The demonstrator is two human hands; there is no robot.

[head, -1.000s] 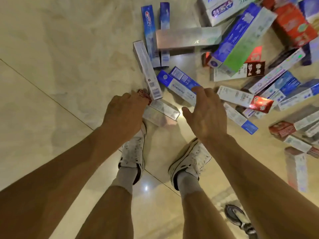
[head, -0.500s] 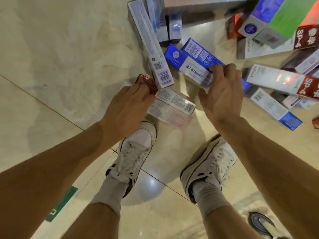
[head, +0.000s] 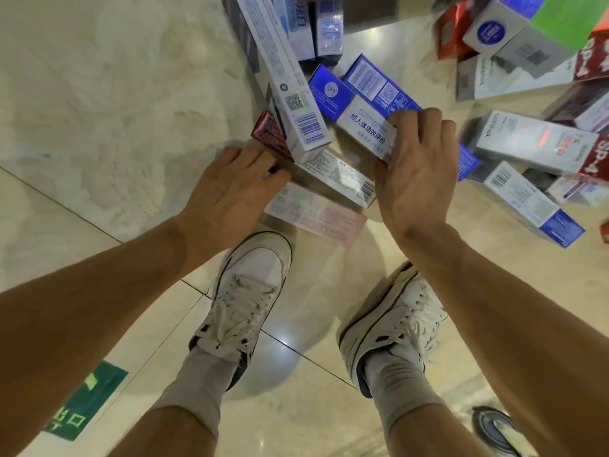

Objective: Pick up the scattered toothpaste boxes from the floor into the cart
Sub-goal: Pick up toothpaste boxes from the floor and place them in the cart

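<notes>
If the left hand [head: 227, 192] yanks the red-ended silver carton [head: 339, 176] it grips, the long white box [head: 286, 84] atop could topple; the right hand [head: 418, 173] pinches a blue-and-white cardboard box [head: 359, 123].

toothpaste boxes [head: 356, 117] strewn flat, overlapping, across tiled floor [head: 99, 94]

The floor [head: 99, 94] is polished stone tile, smooth and glossy, and it gives back a bright spot of light. The toothpaste boxes [head: 527, 140] are thin cardboard with a shiny printed coat. The red-ended box [head: 268, 135] has a glittering foil end, and the blue-and-white box [head: 365, 127] has a pearly sheen. The shoes [head: 253, 275] look like smooth white leather or imitation, with woven cloth laces. The socks [head: 197, 374] are grey knitted cloth. A green floor sticker [head: 82, 400] looks matt.
</notes>
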